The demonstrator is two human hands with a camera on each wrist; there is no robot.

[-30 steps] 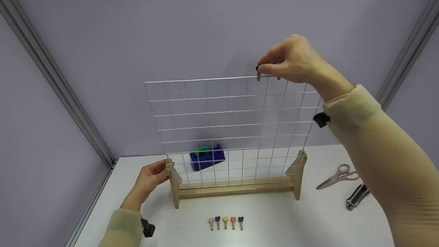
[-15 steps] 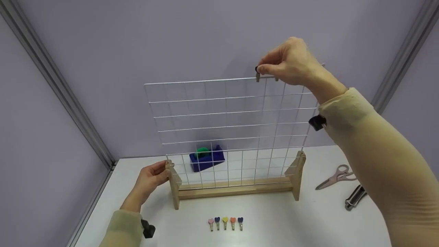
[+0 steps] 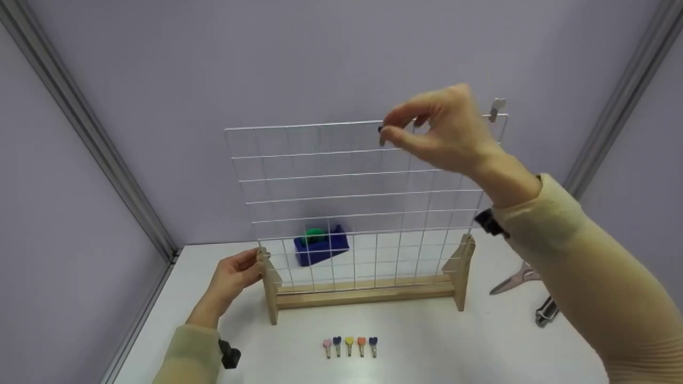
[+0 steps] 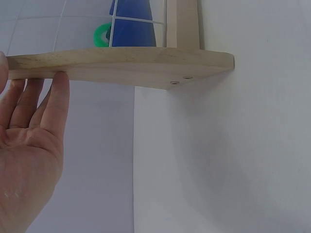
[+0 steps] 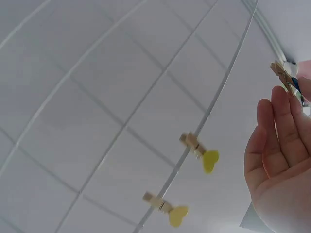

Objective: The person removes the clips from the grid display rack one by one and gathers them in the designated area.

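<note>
The right hand (image 3: 437, 133) is raised in front of the top of the wire grid (image 3: 363, 202), thumb and forefinger pinching a small dark-headed peg (image 3: 381, 135) just below the grid's top wire, near its middle. The right wrist view shows the peg's wooden legs at the fingertips (image 5: 284, 104), and two yellow-headed pegs (image 5: 200, 151) clipped on one grid wire. Another pale peg (image 3: 497, 109) sits on the grid's top right corner.

The left hand (image 3: 235, 277) is low on the left, its fingers straight and pressed flat against the left wooden foot (image 3: 269, 290) of the stand, which rests on the white surface (image 3: 427, 346).

Near the front of the surface, five pegs (image 3: 349, 345) with coloured heads lie in a row. Behind the grid sits a blue tape holder (image 3: 322, 246) with a green roll. To the right lie scissors (image 3: 515, 280) and a metal tool (image 3: 545, 311), partly hidden by the right sleeve
</note>
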